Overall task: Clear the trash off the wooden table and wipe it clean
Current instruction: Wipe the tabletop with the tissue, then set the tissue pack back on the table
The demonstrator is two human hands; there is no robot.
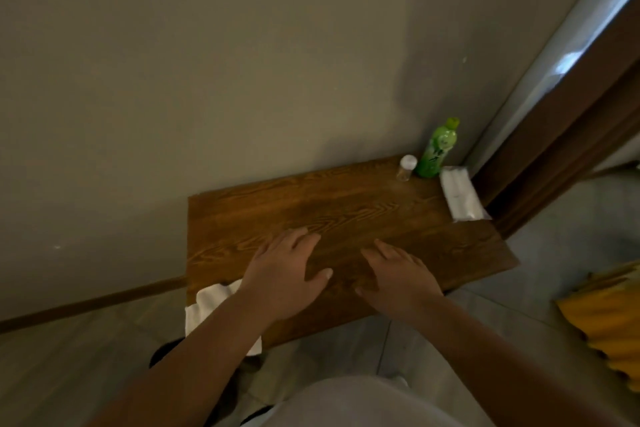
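The wooden table [346, 211] stands against a grey wall. My left hand [285, 270] and my right hand [398, 279] both lie palm down over its near half, fingers spread, holding nothing. A white cloth or tissue [207, 305] lies at the table's near left corner, partly under my left forearm. At the far right corner stand a green bottle [437, 149] and a small clear jar with a white lid [406, 168]. A white tissue pack [462, 193] lies beside them at the right edge.
A dark wooden door frame [554, 135] runs up to the right of the table. Something yellow [606, 315] sits on the pale floor at the right. A dark object [166, 354] shows under the table's near left corner.
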